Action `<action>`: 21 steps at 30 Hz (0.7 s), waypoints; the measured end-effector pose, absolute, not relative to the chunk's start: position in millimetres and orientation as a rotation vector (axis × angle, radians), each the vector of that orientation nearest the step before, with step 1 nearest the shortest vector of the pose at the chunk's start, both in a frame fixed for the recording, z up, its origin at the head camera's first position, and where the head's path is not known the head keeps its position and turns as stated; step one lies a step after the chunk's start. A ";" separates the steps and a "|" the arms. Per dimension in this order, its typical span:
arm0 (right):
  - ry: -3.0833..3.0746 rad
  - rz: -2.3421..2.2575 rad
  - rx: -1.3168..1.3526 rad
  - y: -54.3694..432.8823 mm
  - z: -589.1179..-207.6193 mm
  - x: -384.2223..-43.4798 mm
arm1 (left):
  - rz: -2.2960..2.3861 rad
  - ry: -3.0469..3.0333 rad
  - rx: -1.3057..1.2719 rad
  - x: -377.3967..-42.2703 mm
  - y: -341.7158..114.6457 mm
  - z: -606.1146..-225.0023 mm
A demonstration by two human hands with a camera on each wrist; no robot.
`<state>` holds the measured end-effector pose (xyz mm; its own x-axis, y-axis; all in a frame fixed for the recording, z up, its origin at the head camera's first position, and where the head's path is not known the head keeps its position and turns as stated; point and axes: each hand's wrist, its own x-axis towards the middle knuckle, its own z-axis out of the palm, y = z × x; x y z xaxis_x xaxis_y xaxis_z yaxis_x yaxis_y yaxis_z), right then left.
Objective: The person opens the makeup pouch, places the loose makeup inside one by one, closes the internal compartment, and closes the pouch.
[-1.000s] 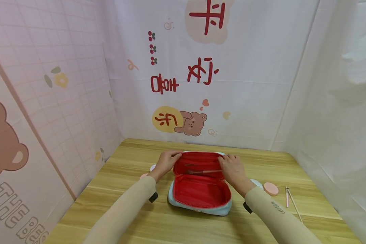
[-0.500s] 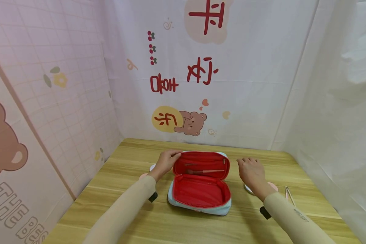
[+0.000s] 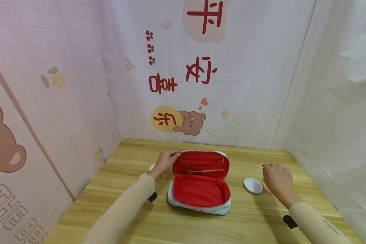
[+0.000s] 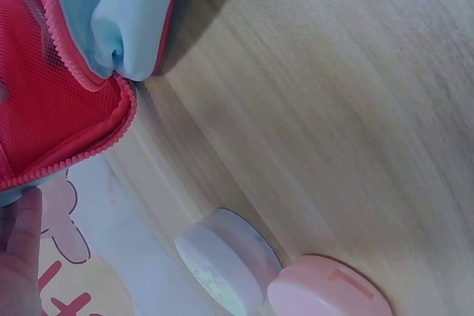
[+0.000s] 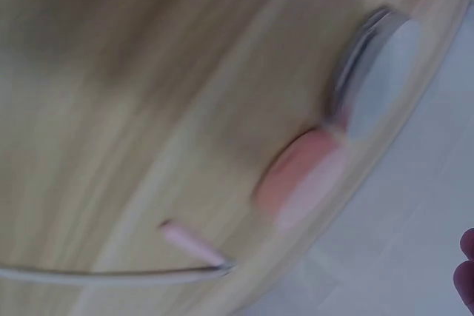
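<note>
"Blue pouch (image 3: 201, 193) is lying unzipped on the surface (image 3: 201, 230); what is the left hand (image 3: 164, 163) doing?"
"It is pinching the raised lid (image 3: 201, 156) by its left corner."
"And the right hand (image 3: 278, 178)?"
"Hovering near the pink case (image 5: 300, 177) right of the pouch, its fingers hanging loosely bent, holding nothing."

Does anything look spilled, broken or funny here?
Nothing looks spilled or broken; the pouch is open, with the left hand at its lid. But on the back wall, the bear and red writing look turned sideways, the bear's head pointing right.
</note>
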<state>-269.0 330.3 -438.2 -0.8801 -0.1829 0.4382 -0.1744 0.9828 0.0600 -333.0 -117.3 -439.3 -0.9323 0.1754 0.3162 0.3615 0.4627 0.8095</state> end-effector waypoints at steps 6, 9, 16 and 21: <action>-2.663 0.037 0.168 370.3 -447.5 -254.6 | -1.463 -2.523 -0.483 -333.2 -117.7 -438.7; -2.648 0.074 0.166 384.6 -452.7 -246.8 | -1.479 -2.523 -0.479 -333.5 -118.9 -438.5; -2.697 0.051 0.145 411.5 -463.8 -233.5 | -1.470 -2.534 -0.469 -333.9 -119.6 -438.7; -2.751 0.033 0.141 422.2 -470.7 -222.0 | -1.494 -2.538 -0.459 -334.5 -118.4 -438.4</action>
